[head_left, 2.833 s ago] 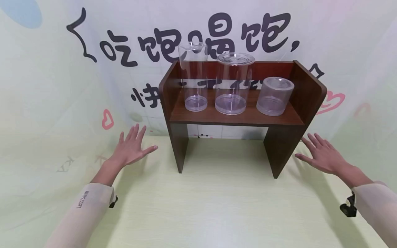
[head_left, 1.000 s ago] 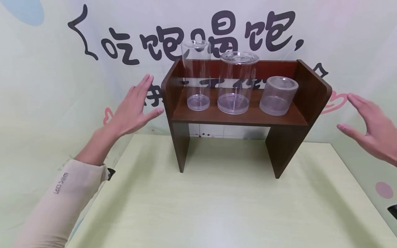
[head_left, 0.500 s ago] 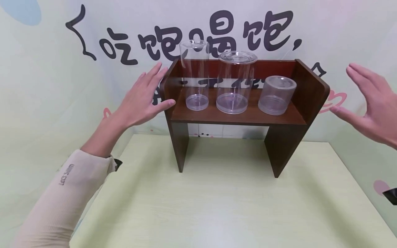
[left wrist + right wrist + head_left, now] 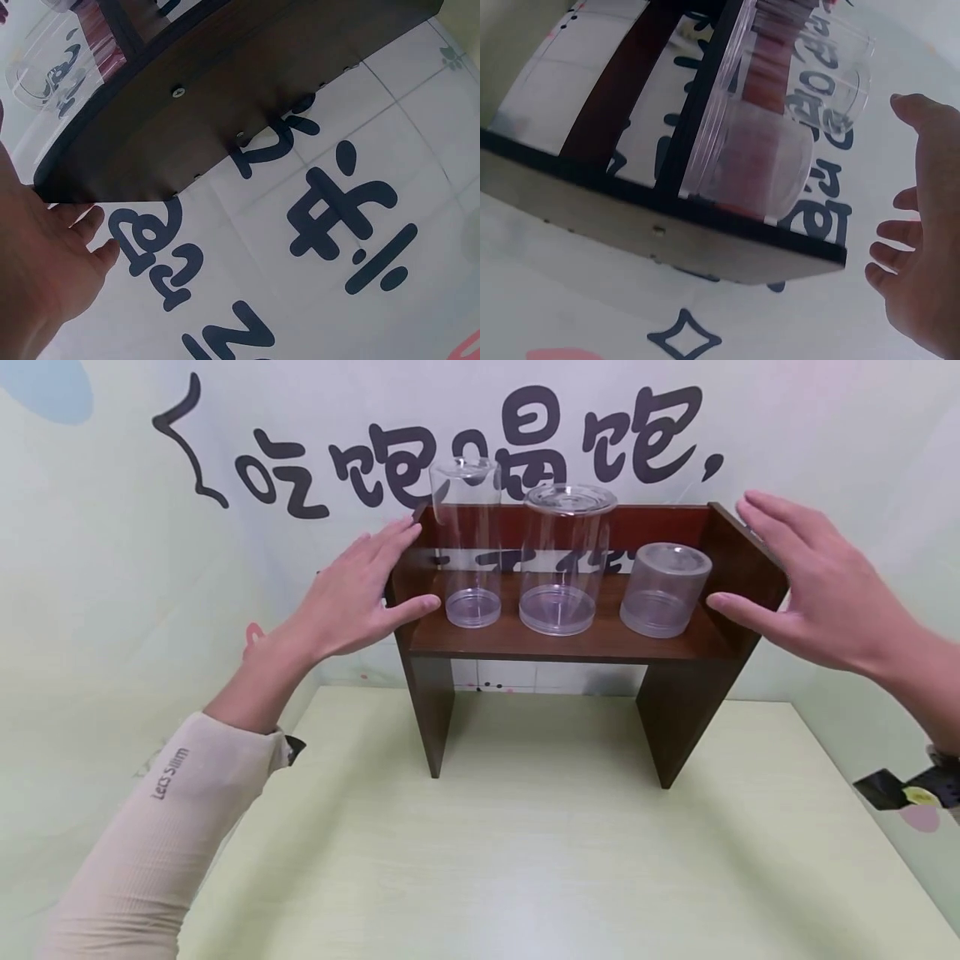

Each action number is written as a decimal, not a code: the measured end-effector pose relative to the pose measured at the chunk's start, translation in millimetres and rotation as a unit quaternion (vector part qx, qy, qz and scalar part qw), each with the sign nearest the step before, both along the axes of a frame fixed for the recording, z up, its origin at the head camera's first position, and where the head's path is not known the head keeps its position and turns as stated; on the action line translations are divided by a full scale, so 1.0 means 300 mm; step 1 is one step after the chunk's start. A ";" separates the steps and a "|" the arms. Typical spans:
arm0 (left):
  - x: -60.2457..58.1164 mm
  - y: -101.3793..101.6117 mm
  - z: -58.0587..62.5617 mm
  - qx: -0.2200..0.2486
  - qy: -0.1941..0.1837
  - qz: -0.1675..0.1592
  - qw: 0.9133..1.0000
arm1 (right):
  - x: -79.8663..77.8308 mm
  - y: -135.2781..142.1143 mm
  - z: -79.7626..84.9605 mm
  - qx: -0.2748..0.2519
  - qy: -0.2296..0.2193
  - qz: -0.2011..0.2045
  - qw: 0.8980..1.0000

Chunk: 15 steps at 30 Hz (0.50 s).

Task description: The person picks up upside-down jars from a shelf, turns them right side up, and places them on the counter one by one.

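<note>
A dark brown wooden shelf (image 4: pixel 686 710) bears three clear plastic jars with flat round ends. From left to right stand a tall narrow jar (image 4: pixel 467 547), a wider jar (image 4: pixel 567 556) and a short jar (image 4: pixel 665 592). My left hand (image 4: pixel 356 589), thumb spread, is at the top of the left side panel; in the left wrist view its fingers (image 4: pixel 86 225) lie right by that panel's corner. Near the right side panel is my right hand (image 4: pixel 832 589), its thumb overlapping the panel. The right wrist view shows a gap between that hand and the panel (image 4: pixel 660 229).
The shelf stands on a pale wooden table (image 4: pixel 510 860), near the back edge. Behind it hangs a white cloth backdrop (image 4: pixel 285 560) with large black characters. A black wrist strap (image 4: pixel 911 789) shows at the right wrist.
Both hands have risen from low beside the shelf to its side panels. Over the last half second the right hand has come in leftward. The jars and shelf stay put.
</note>
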<state>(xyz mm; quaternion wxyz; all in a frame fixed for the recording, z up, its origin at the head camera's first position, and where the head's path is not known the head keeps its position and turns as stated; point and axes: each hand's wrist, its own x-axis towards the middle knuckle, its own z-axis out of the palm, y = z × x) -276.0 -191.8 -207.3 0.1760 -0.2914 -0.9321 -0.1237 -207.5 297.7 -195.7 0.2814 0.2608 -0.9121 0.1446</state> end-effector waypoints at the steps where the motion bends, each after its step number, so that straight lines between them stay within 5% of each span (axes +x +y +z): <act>1: 0.001 0.002 0.001 -0.001 -0.003 0.003 1.000 | -0.008 -0.014 0.000 0.005 -0.004 0.001 1.000; 15: -0.001 0.015 -0.005 -0.009 -0.002 0.017 1.000 | -0.111 -0.142 -0.017 0.071 -0.048 -0.023 0.996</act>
